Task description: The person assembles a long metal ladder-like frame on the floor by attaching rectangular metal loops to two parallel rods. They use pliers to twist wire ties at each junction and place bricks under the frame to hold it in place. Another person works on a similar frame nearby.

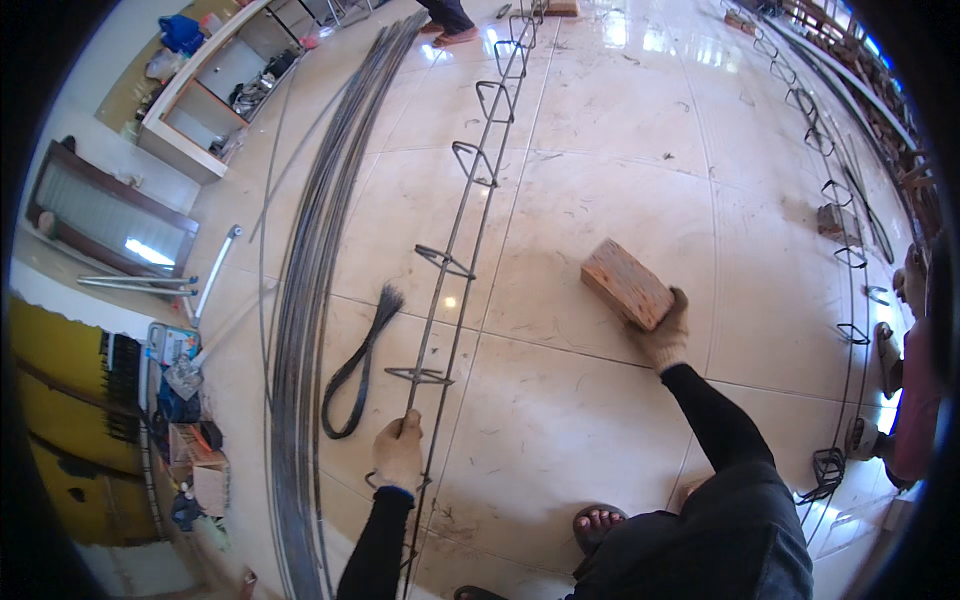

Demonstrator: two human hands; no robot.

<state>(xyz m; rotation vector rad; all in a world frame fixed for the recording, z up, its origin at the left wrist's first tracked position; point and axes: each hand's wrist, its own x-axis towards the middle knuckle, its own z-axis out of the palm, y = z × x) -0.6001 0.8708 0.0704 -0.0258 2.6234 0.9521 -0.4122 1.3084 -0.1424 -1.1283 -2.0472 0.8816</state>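
Note:
My right hand, in a light work glove, is closed round one end of a reddish brick held over the tiled floor. My gloved left hand is closed on a long steel bar of a rebar cage. Bent square stirrups stand at intervals along the cage's two visible bars, which run away from me. Left of the cage lies a looped bundle of black tie wire with a frayed end. The fingers' far sides are hidden on both hands.
A thick bundle of loose steel bars lies along the left. A second rebar cage runs down the right, near a brick and another person's sandalled foot. A further person's foot shows at the far end. Tools and boxes line the left wall.

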